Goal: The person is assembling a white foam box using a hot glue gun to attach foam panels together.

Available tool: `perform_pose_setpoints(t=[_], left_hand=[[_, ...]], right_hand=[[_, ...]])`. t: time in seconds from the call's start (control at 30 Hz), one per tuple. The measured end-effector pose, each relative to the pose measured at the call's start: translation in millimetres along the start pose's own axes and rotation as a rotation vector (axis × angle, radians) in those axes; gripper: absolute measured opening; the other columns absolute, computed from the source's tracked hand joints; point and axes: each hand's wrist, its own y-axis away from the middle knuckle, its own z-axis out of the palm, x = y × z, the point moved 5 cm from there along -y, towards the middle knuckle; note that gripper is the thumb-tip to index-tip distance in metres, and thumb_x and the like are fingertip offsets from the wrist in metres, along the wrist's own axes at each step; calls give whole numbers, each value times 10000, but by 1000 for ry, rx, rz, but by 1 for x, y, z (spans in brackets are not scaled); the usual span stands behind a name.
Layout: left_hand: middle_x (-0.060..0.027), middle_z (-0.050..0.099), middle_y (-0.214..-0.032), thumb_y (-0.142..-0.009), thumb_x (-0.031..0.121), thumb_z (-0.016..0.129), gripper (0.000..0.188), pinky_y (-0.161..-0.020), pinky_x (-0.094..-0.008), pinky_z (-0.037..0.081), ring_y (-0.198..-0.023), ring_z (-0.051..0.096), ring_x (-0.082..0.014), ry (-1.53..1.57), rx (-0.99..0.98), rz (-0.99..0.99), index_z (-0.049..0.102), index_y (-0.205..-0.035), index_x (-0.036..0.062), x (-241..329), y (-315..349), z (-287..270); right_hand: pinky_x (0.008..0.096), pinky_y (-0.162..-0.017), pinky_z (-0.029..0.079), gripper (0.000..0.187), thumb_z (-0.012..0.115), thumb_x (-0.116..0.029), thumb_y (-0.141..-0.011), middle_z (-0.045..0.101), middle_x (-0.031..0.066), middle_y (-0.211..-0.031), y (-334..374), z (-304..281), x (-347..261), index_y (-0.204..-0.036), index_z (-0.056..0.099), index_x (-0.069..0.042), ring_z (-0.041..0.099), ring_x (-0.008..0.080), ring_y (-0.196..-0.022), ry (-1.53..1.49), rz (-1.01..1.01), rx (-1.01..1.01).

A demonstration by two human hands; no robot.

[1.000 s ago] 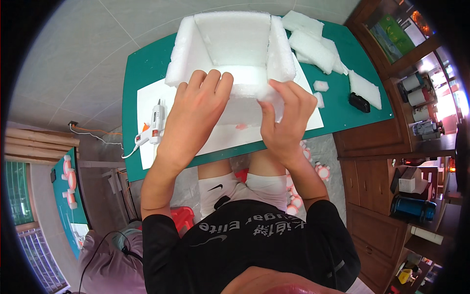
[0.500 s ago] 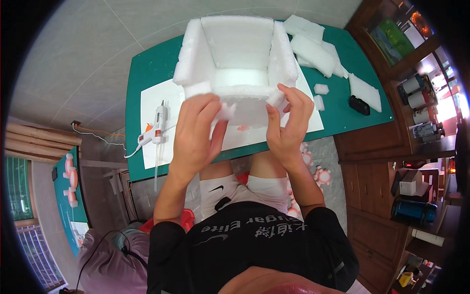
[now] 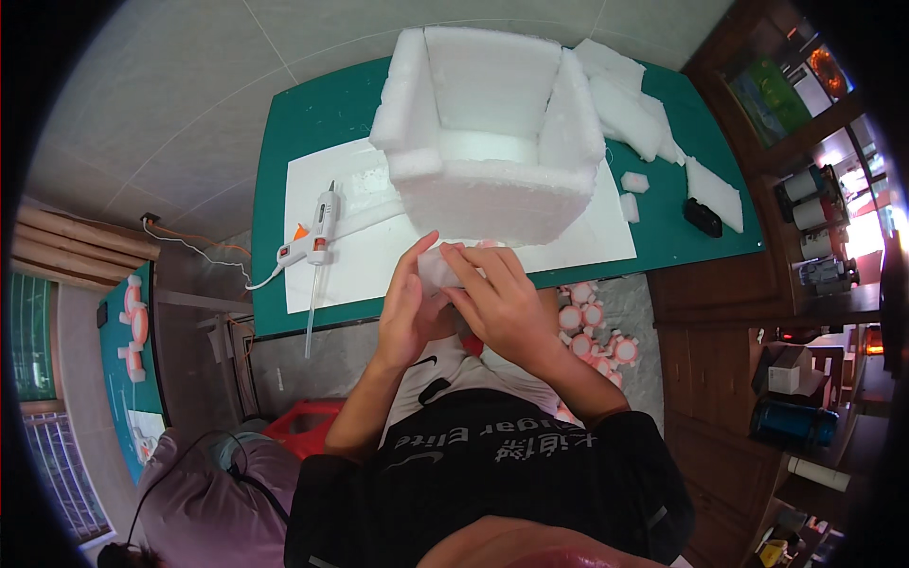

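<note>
A small white foam piece (image 3: 436, 271) is held between my two hands just in front of the table edge. My right hand (image 3: 502, 301) curls its fingers over the top of it. From the other side, my left hand (image 3: 401, 312) presses against it with fingers pointing up, palm turned inward. Just beyond stands an open white foam box (image 3: 492, 204) with thick walls. To its left lies a white hot glue gun (image 3: 323, 222), a clear glue stick poking out of its rear.
Foam slabs (image 3: 625, 114) pile up right of the box, near small foam offcuts (image 3: 632, 182) and a black object (image 3: 702, 218). A white sheet (image 3: 299, 189) covers part of the green table (image 3: 275, 142). Pink-and-white pieces (image 3: 587, 322) lie on the floor. Another person (image 3: 213, 502) is at lower left.
Both hands have come away from the box's front, drawn together and closer to me, now around the foam piece. The view has shifted, so the box appears farther right.
</note>
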Motion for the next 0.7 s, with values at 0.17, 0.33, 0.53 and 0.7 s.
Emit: perform_pose_setpoints(t=[0.17,0.33,0.53,0.7], left_hand=[[-164,555,-1279,-972,55,551,471,-1006,-358,462,-1191,550,-213,-450,-67,105,398,-1416,6,-6,-3,-28],[-136,637,-1066,-935,52,609,516,-843,-264,498,-954,619,-162,-319,20,169,410,-1410,15,27,-12,-35],[-95,649,-858,-868,18,609,656,-621,-243,474,-705,582,-138,-1152,-19,500,395,-1487,50,57,-39,-19],[-114,654,-856,-841,13,611,693,-558,-259,462,-645,566,-151,-1138,-13,505,402,-1499,64,55,-51,-13]], right_hand=[[391,-858,503,464,724,-59,-808,618,142,-1130,-7,4,-3,-1259,623,-16,599,312,-978,-132,15,-172],[390,-874,492,440,735,-126,-828,615,162,-1207,-60,-23,1,-1237,622,-9,594,310,-1044,8,-48,-52],[409,-869,453,422,735,-250,-844,645,131,-1146,-99,-3,15,-1175,637,-7,591,308,-1032,327,-32,69],[406,-864,442,348,733,-245,-835,638,143,-1058,-100,4,28,-1059,635,2,580,325,-983,102,52,-24]])
